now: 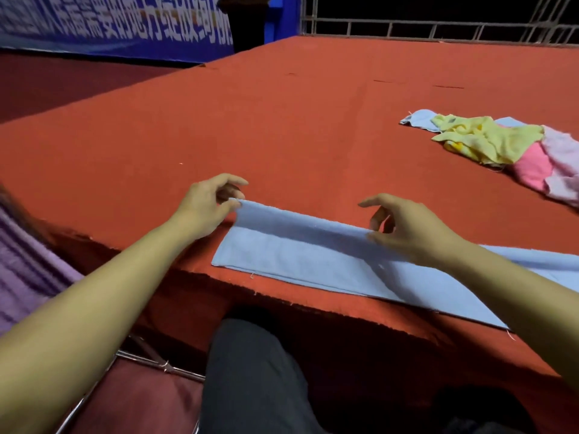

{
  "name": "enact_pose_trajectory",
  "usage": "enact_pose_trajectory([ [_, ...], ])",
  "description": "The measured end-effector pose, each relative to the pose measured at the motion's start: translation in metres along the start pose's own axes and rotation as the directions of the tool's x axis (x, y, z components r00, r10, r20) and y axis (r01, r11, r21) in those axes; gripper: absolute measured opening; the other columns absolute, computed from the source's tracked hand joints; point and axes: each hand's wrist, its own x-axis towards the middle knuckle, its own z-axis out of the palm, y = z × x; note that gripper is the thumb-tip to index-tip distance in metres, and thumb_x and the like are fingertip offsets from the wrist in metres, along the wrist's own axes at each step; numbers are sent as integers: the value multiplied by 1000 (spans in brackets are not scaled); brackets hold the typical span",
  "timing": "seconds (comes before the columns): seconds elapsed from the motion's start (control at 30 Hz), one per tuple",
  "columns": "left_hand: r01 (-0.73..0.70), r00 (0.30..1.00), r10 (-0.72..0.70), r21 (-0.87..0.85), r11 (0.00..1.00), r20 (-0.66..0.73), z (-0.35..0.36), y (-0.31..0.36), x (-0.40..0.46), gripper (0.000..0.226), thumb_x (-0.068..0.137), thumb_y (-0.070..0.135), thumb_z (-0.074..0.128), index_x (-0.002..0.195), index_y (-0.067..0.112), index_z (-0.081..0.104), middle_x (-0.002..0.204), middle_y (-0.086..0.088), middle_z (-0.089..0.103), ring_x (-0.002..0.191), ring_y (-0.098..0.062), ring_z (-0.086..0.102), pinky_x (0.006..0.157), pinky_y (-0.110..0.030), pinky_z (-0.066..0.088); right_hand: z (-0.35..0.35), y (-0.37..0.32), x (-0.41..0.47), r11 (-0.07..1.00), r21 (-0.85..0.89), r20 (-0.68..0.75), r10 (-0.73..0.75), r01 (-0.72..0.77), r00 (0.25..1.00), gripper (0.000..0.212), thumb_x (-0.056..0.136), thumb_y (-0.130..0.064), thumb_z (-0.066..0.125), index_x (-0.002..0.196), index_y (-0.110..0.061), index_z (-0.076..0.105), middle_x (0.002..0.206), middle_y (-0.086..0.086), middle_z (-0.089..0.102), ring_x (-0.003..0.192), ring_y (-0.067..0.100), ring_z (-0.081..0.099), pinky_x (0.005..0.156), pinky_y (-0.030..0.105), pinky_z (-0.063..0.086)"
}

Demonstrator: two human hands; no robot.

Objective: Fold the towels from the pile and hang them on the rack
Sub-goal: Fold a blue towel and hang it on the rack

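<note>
- One towel is in work: the light blue towel (313,261) lies flat along the near edge of the red surface (282,120), straight in front of the person, and already looks doubled lengthwise, with a second layer showing along its near side.
- At the blue towel's far-left corner, the left hand (208,203) pinches the lifted far edge between thumb and fingertips, the other fingers loosely curled above the cloth.
- Further right along that same far edge, the right hand (407,228) pinches the fold between thumb and forefinger, remaining fingers fanned out above; its forearm crosses the towel's right part, so how that end lies cannot be told.
- Judging by the raised far edge between both hands, another lengthwise fold is under way and not yet laid flat; this towel is part folded, not finished.
- Beyond the blue towel and to its far right lies the pile (501,148): a crumpled yellow towel (488,140) on top, a bright pink towel (532,167) and a paler pink towel (564,164) at its right, and another light blue one (419,119) poking out at its far-left end. All are loose and unfolded, well apart from the blue towel.
- At least four towels therefore seem to be waiting, so the task looks early.
- No towel rack can be picked out; a metal railing (438,28) runs past the far edge of the surface, beyond the blue towel, with nothing hung on it, and whether it is the rack cannot be told.
</note>
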Motion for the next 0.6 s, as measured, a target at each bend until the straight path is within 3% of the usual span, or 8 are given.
enact_pose_trajectory([
  [0.13, -28, 1000, 27, 45, 999, 15, -7, -3, -45, 51, 82, -3, 71, 102, 42, 59, 93, 20, 69, 79, 3, 65, 85, -11, 47, 16, -6, -35, 998, 1, 46, -62, 62, 997, 52, 80, -16, 75, 125, -34, 56, 82, -20, 65, 68, 5, 59, 68, 24, 48],
  [0.33, -45, 997, 38, 90, 995, 73, -10, -10, -81, 37, 83, 2, 74, 106, 29, 64, 96, 21, 69, 82, 1, 67, 84, -11, 48, 33, -3, -59, 993, 67, 34, -104, 102, 994, 50, 81, -15, 75, 123, -36, 57, 84, -19, 64, 72, 7, 58, 66, 18, 44],
  [0.5, -50, 991, 38, 90, 995, 128, -2, -9, -95, 39, 80, 13, 80, 103, 38, 63, 89, 16, 71, 87, 1, 66, 86, -12, 47, 38, 0, -68, 989, 73, 63, -131, 127, 989, 51, 81, -20, 76, 123, -40, 54, 85, -21, 65, 73, 5, 60, 67, 14, 43],
  [0.6, -39, 990, 27, 88, 995, 136, 0, -9, -97, 45, 75, 15, 85, 102, 41, 60, 89, 15, 70, 86, -5, 65, 81, -11, 46, 42, 3, -73, 990, 51, 93, -134, 129, 987, 51, 81, -23, 75, 124, -41, 55, 87, -26, 65, 77, 5, 62, 73, 23, 49],
])
